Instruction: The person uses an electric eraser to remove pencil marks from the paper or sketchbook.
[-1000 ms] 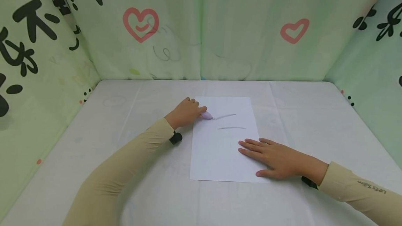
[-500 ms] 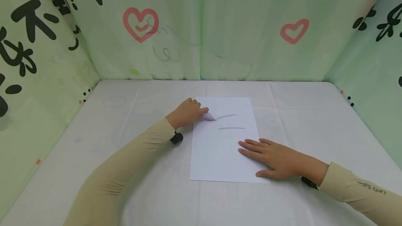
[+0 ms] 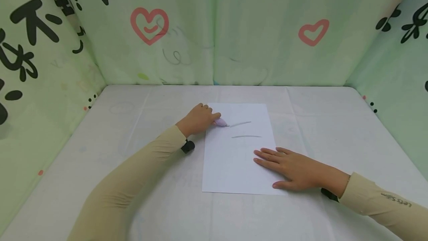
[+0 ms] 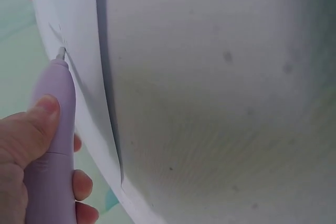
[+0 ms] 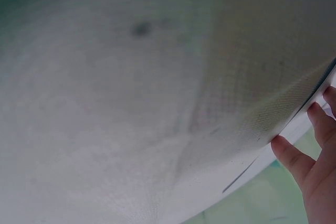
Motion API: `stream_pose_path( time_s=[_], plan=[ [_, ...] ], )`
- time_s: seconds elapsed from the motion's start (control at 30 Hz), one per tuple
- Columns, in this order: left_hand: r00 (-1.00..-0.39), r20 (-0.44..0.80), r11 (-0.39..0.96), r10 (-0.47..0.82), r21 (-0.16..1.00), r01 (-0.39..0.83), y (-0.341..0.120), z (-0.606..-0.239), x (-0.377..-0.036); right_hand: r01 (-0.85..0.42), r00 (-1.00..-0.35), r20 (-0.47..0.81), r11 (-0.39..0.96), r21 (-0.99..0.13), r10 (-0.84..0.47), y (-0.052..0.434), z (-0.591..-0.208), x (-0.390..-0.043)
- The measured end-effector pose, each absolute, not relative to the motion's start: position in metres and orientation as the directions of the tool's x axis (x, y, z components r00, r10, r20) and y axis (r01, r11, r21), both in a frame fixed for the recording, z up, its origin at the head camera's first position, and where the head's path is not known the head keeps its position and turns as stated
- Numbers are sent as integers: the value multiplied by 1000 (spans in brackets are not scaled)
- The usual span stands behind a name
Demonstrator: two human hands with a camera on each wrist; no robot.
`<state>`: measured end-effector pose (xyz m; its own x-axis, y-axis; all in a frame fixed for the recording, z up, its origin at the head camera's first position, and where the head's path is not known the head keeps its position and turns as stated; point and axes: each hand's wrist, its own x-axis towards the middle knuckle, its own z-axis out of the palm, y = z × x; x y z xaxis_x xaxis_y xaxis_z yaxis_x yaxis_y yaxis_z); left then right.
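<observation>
In the head view my left hand [image 3: 198, 119] grips a thick lilac pen-shaped tool [image 3: 220, 122] over the left part of a white sheet of paper [image 3: 237, 166]. The left wrist view shows the thumb pressed on the tool's body [image 4: 55, 93], fingers curled round its other side, and a narrow grey tip at the sheet. That tip meets the left end of the upper grey line [image 3: 240, 124]; a second grey line [image 3: 246, 136] lies below. My right hand [image 3: 291, 168] rests with spread fingers on the sheet's lower right edge; its fingertips touch the paper in the right wrist view.
A white cloth covers the table [image 3: 160, 211] under the sheet. Green curtains [image 3: 254, 55] with hearts and black characters stand at the back and both sides. Each wrist wears a black device, such as the left one [image 3: 188, 147].
The lilac tool's tip shifted slightly right and down, then back up and left, staying near the upper line's left end. The right hand and the sheet stayed in place.
</observation>
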<state>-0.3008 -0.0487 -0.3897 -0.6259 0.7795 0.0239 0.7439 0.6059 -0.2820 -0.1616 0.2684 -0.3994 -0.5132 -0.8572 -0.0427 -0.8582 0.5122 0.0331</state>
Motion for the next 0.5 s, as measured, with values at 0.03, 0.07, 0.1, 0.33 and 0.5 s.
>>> stream_pose_path(
  time_s=[0.03, 0.07, 0.1, 0.33, 0.5],
  plan=[
    [-633, 21, 612, 774, -281, 739, -49, -390, -301, -858, -513, -43, 513, 29, -857, 268, -399, -162],
    [-634, 20, 613, 773, -281, 738, -49, -390, -301, -858, -514, -45, 513, 25, -857, 268, -399, -161],
    [-632, 19, 612, 775, -275, 742, -49, -390, -301, -858, -514, -48, 514, 21, -856, 268, -398, -161],
    [-615, 34, 601, 788, -257, 757, -49, -387, -299, -859, -513, -45, 512, 26, -857, 267, -397, -161],
    [-616, 30, 602, 787, -253, 758, -50, -388, -300, -860, -511, -41, 510, 24, -859, 268, -397, -161]
  ],
)
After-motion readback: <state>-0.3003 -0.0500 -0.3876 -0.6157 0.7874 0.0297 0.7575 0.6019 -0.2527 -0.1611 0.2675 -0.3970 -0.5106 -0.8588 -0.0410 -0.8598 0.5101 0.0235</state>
